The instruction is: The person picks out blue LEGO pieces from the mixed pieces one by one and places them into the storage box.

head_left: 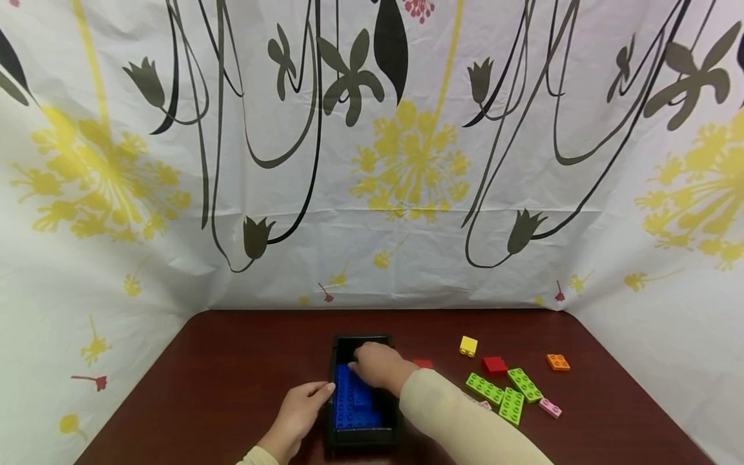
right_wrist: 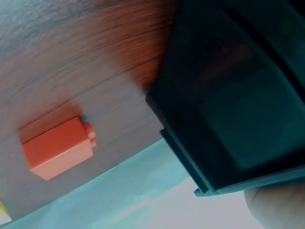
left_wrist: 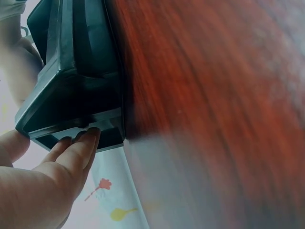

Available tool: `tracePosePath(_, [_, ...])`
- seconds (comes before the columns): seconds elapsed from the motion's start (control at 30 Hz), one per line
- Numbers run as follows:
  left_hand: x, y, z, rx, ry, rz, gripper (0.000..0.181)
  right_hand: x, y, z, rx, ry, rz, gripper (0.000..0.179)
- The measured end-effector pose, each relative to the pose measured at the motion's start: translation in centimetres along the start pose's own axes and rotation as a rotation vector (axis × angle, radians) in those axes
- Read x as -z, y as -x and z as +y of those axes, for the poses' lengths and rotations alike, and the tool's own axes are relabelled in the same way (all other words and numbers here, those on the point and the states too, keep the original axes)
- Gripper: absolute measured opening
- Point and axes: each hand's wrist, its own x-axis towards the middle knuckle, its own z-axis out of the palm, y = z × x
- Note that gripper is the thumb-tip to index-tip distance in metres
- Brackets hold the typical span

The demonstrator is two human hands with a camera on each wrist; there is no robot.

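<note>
A black bin [head_left: 364, 437] stands near the table's front edge, with blue toy building bricks [head_left: 344, 397] in it. My left hand [head_left: 298, 413] grips its left side. In the left wrist view, the thumb is at the rim and the fingers [left_wrist: 81, 150] are against the outer wall. My right hand [head_left: 380, 367] reaches in over the right wall at the far end. Its fingers point down and their tips are mostly hidden, so whether they hold a brick does not show. In the right wrist view, only a bit of that hand [right_wrist: 279, 206] appears beside the bin.
Right of the bin lies a red brick [right_wrist: 57, 148], partly behind the right arm in the head view. Farther right are a yellow brick [head_left: 468, 346], another red brick [head_left: 495, 365], several green bricks [head_left: 485, 389], an orange brick [head_left: 558, 362] and a pink brick [head_left: 549, 407].
</note>
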Motion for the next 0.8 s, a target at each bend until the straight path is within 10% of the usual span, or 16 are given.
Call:
tracePosePath(0.27, [0.5,-0.3,0.2,-0.059,-0.042,-0.022,0.053,0.0,0.2,0.0,0.05,0.126,0.008,0.051])
tracePosePath(0.5, [1.3,-0.2,1.1,-0.068,-0.036,0.023,0.073,2.5,3.0,1.6,0.194,0.089,0.242,0.052])
tracePosePath(0.8, [6.2,2.7,3.5,-0.215,-0.682,0.202,0.09,5.3,8.8,7.4,0.101,0.016,0.481,0.053])
